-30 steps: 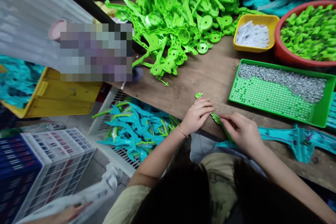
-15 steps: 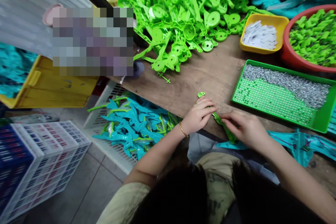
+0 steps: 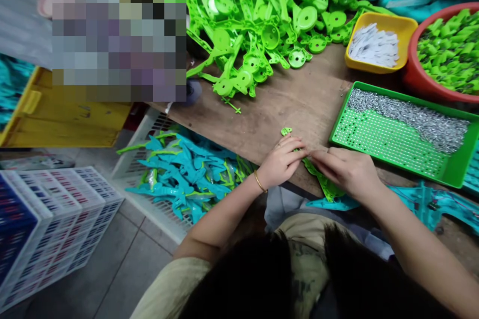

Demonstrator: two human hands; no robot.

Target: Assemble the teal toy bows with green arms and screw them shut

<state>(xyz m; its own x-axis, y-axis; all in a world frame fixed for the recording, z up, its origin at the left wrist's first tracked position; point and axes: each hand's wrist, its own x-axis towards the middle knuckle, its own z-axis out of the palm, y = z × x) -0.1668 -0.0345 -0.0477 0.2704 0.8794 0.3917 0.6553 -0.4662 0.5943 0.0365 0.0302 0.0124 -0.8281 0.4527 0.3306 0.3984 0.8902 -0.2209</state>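
Observation:
A long bright green plastic part (image 3: 317,178) lies slantwise at the near edge of the wooden table, its small rounded end sticking out beyond my left fingers. My left hand (image 3: 280,160) is closed over its upper portion, a gold bracelet on the wrist. Close beside those fingertips, my right hand (image 3: 348,168) pinches with thumb and forefinger over the same part. Whatever sits in that pinch is too small to make out. Beneath the right forearm lies a teal plastic shell (image 3: 421,200) with thin wires in it.
A green tray (image 3: 389,144) of small metal pieces, a yellow bowl (image 3: 404,42) of white strips and a red tub (image 3: 411,60) of green pieces stand to the right. Green parts (image 3: 258,35) are heaped behind. A white crate (image 3: 144,124) of teal-green pieces stands left; a blurred-out person is beyond.
My right hand has moved slightly up and left, bringing its pinched fingers up against my left fingertips. My left hand keeps its hold on the green part. The view has shifted a little.

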